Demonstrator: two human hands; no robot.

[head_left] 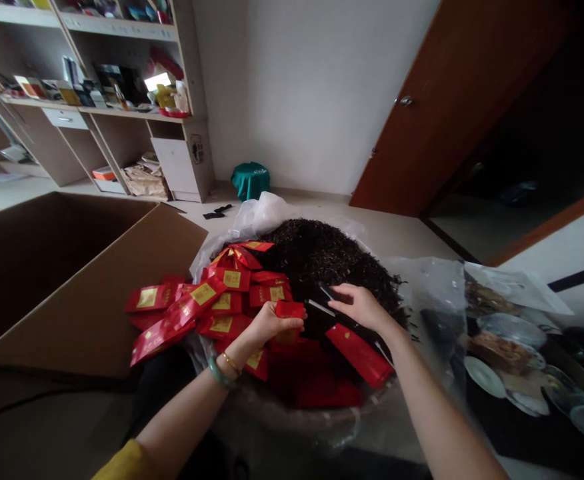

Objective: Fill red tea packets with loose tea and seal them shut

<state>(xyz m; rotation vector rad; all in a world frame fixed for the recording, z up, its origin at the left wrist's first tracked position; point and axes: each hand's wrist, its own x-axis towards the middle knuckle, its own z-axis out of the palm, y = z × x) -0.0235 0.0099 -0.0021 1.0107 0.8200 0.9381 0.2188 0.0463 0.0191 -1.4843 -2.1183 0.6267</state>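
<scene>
My left hand (pixel 271 324) is closed on a small red packet (pixel 289 309), thumb on top and the packet's end facing me. To the right, my right hand (pixel 356 305) pinches a small dark flat object (pixel 327 291) whose kind I cannot make out. Beneath it lies a dark thing with a pale edge (pixel 321 307), partly hidden. Both hands are over a wide heap of dark dried leaves (pixel 322 247), like loose tea, on clear plastic sheeting (pixel 265 212). Filled red packets with gold labels (pixel 232 280) pile up left of my left hand. Another red packet (pixel 359 355) lies below my right wrist.
A large open cardboard box (pixel 122 287) stands at the left. On the right, plates (pixel 485 377) and bowls sit on a dark surface. Behind are a shelf unit (pixel 195 153), a green-covered stool or bin (pixel 251 181) and a brown door (pixel 412 120).
</scene>
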